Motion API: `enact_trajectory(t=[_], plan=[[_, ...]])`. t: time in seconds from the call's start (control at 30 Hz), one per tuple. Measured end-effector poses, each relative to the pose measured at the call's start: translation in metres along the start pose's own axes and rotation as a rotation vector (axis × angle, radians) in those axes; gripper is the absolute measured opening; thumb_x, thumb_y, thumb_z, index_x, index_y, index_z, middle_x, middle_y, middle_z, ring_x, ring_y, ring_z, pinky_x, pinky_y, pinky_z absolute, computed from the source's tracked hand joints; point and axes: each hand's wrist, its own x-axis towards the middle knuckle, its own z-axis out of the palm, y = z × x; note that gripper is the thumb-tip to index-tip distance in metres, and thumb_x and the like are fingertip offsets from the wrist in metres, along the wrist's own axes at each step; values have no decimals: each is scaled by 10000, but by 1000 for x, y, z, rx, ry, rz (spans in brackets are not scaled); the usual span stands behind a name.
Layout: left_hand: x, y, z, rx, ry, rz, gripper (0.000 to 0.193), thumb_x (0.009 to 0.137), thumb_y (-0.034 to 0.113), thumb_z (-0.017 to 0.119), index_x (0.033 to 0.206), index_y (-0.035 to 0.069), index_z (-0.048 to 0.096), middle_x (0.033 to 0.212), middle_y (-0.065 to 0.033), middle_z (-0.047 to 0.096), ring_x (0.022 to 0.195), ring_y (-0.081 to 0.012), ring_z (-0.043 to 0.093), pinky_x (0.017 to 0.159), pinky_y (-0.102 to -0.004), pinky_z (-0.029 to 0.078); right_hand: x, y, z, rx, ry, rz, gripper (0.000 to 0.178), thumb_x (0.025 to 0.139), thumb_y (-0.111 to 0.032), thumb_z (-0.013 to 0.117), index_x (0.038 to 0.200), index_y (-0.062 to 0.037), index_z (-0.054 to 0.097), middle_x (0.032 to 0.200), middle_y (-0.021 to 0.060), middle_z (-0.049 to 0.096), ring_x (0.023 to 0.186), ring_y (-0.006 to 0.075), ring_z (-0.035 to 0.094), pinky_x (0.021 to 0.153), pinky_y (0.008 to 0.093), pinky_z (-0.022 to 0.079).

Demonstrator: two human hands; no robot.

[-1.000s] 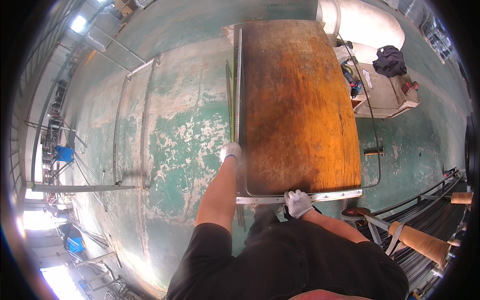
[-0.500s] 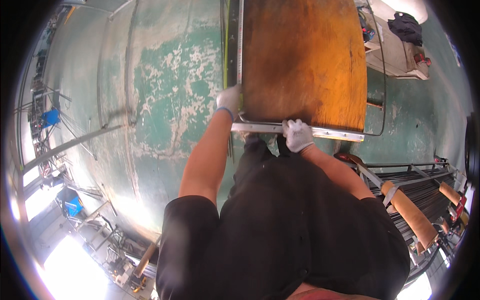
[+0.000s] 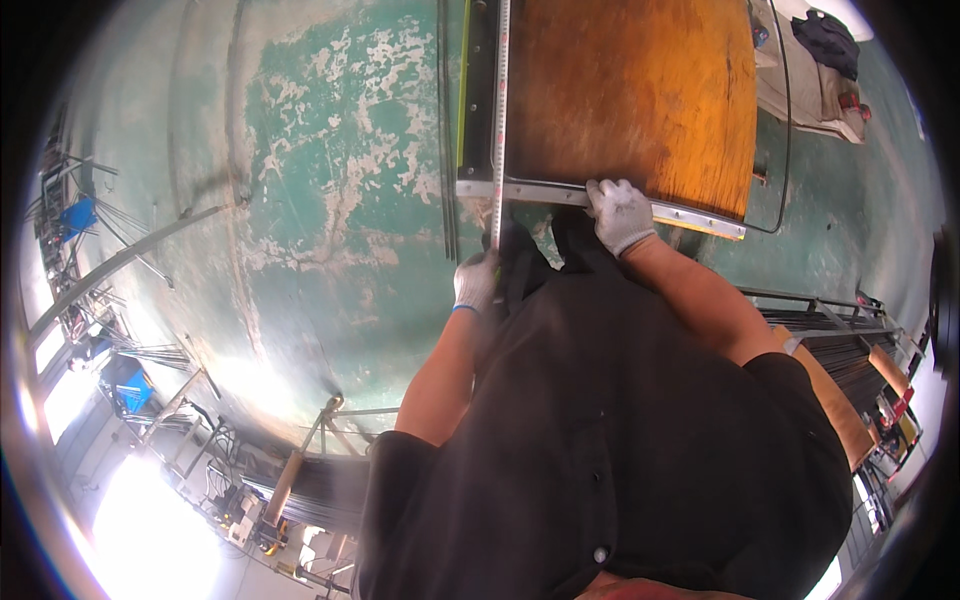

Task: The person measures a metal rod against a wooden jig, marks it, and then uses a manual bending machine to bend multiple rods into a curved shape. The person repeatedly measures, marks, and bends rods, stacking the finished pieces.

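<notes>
A pulled-out tape measure (image 3: 502,120) runs along the left side of a wooden tabletop (image 3: 630,100), its pale blade crossing the near edge toward me. My left hand (image 3: 475,280), in a white knit glove, is closed around the tape's case, which is mostly hidden, below that edge. At the near edge, my gloved right hand (image 3: 622,213) curls its fingers over a thin bent metal rod (image 3: 786,120), against the silver metal rail (image 3: 690,216). The rod follows the near edge and bends up past the tabletop's right side.
Worn green floor (image 3: 340,140) spreads on the left, with long thin bars (image 3: 446,150) close beside the table. A rack of dark rods (image 3: 835,345) stands at right. Behind the right side is a covered bench (image 3: 810,95) with dark cloth (image 3: 826,42) on it.
My left hand has drawn the tape case toward me, from beside the tabletop's corner to below the near edge, exposing more blade. My right hand stays at the rail.
</notes>
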Motion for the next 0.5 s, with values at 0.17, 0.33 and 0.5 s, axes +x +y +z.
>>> enact_trajectory(t=[0.17, 0.33, 0.5], plan=[[-23, 27, -2, 57, -52, -12, 454, 1007, 426, 688, 1147, 1, 765, 994, -84, 752, 836, -160, 647, 712, -320, 511, -1, -1, 0, -29, -13, -6, 362, 879, -230, 675, 1191, -54, 732, 984, 87, 700, 910, 309, 679, 777, 442, 573], [-53, 68, -2, -117, -48, -179, 415, 985, 422, 679, 1113, 40, 778, 998, -93, 735, 859, -219, 672, 725, -402, 549, 0, -4, -4, -70, -22, 5, 390, 871, -249, 714, 1214, -64, 726, 1000, 86, 700, 934, 305, 680, 795, 443, 573], [-31, 40, -6, -29, -63, -70, 408, 979, 427, 676, 1075, 45, 781, 984, -103, 731, 876, -243, 683, 741, -446, 563, 0, -7, -5, -69, -50, 31, 398, 868, -259, 722, 1216, -66, 726, 1016, 89, 705, 955, 309, 682, 809, 439, 577]])
